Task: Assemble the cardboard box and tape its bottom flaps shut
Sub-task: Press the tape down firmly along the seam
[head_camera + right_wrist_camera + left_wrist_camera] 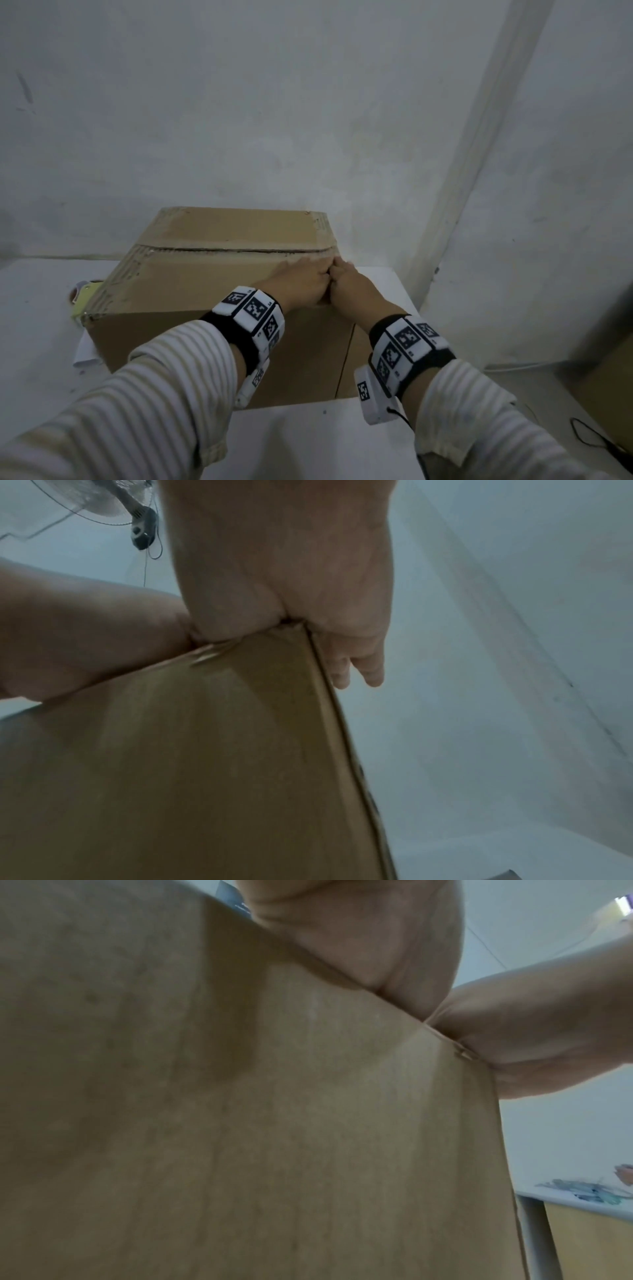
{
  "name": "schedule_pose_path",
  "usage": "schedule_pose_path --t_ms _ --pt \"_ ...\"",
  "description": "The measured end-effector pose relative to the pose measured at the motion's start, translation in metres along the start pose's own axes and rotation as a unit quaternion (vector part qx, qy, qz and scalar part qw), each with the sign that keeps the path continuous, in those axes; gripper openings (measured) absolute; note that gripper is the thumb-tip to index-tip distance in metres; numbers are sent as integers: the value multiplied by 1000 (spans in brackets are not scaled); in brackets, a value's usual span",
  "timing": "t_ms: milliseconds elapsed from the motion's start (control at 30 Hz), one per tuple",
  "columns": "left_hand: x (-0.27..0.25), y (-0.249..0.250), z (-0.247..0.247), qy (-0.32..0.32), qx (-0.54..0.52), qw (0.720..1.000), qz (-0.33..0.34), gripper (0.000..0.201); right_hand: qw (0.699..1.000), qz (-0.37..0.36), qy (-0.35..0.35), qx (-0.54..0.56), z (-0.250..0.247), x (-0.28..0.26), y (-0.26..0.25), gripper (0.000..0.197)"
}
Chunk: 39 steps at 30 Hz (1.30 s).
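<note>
Left hand (301,281) fingers (317,265) lie flat and pressed together on top of the cardboard box (219,294), at its right end just on the near side of the centre seam (236,249). Right hand (352,291) butts against the left; its fingers (363,666) hang loosely extended over the box's right edge, straight, pinching nothing that shows. Box sits on the white table (308,435), back against the wall (274,102), flaps folded down and meeting at the seam.

Step looks like flattening the flap end or rubbing down a tape end at the box's right edge; no clear tape is visible on the seam, cannot tell. To do it well: keep the left palm flat so the flaps stay level and the seam stays tight, wrap the right fingers firmly down the box's right side, press from seam outward to avoid wrinkles. Corner under the hands looks frayed, so tape may lift there.

Tape dispenser (82,298), yellowish, sits at the box's left side, half hidden
</note>
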State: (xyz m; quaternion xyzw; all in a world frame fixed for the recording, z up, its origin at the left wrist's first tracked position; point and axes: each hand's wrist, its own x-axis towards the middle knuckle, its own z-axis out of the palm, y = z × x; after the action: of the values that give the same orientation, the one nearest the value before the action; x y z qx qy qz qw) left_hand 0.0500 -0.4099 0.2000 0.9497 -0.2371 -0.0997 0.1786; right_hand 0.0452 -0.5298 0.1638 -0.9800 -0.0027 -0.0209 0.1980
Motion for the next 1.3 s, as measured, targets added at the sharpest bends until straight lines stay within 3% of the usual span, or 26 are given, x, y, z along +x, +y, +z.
schedule_pose_path --t_ms 167,233,467,600,700,767,867,1000,1100,1200,1300 --pt "11 -4 2 -14 61 997 -39 47 996 -6 -85 41 -11 8 -4 50" --pt "13 -5 4 -14 76 996 -43 51 993 -11 -89 75 -18 11 -5 48" --pt "13 -6 6 -29 124 991 -50 55 978 -10 -67 196 -28 12 -9 10" --pt "16 -6 6 -24 122 991 -47 55 974 -10 -48 221 -25 10 -9 44" --pt "18 -8 8 -15 110 992 -51 56 960 31 -45 276 -23 7 -3 54" --pt "17 -7 8 -15 108 993 -49 57 946 60 -51 315 -19 7 4 57" --pt "15 -6 7 -18 112 992 -48 57 909 100 -65 399 -12 4 11 44" --pt "14 -6 7 -22 112 992 -48 58 962 107 -8 250 -14 3 5 48" --pt "11 -6 7 -23 110 993 -43 58 983 35 24 178 -21 11 -4 34" --pt "11 -7 7 -33 112 992 -37 59 998 -14 -28 63 -30 25 -13 40" --pt "13 -9 10 -35 122 991 -36 60 997 -29 -67 -5 -40 38 -17 33"
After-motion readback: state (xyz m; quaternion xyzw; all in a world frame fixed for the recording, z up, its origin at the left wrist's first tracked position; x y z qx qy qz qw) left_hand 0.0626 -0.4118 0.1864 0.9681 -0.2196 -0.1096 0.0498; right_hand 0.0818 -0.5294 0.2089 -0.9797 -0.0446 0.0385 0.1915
